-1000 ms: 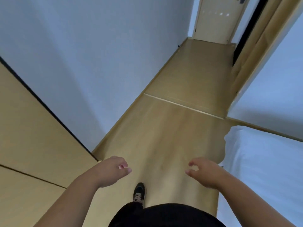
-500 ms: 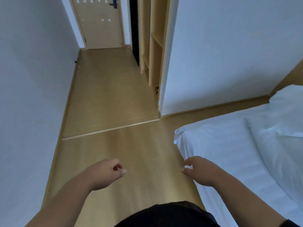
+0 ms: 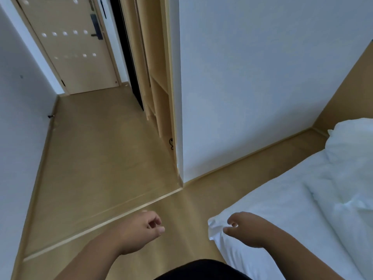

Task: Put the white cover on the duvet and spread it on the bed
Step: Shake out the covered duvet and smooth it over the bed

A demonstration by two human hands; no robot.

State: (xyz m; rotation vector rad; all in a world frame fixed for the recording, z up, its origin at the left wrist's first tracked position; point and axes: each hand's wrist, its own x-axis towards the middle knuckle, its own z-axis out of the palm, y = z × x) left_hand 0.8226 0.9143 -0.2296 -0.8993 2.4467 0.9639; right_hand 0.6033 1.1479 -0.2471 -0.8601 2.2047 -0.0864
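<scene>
Both hands empty here. My left hand (image 3: 139,233) hangs over the floor (image 3: 96,158) just off the bed's (image 3: 282,229) near corner, fingers loosely curled, nothing in them. My right hand (image 3: 248,229) hovers right over that corner of the bed, fingers also loosely curled; thumb tip looks close to the sheet but I can't tell if it touches. No pinch on any fabric that I can see.

Bed is white all over. Further up the bed from the corner there's a rumpled white mass (image 3: 347,178), probably the duvet and/or the cover bunched together; can't separate the two. Pillow (image 3: 355,138) beyond that, at the head end by the wall.

Away from the bed: open shelving (image 3: 159,93), then the door (image 3: 70,47) at the far end.

Judgement: approach stage, covering not started. Next move: reach up the bed to the white bundle, find the cover's open edge, get both hands on it.
</scene>
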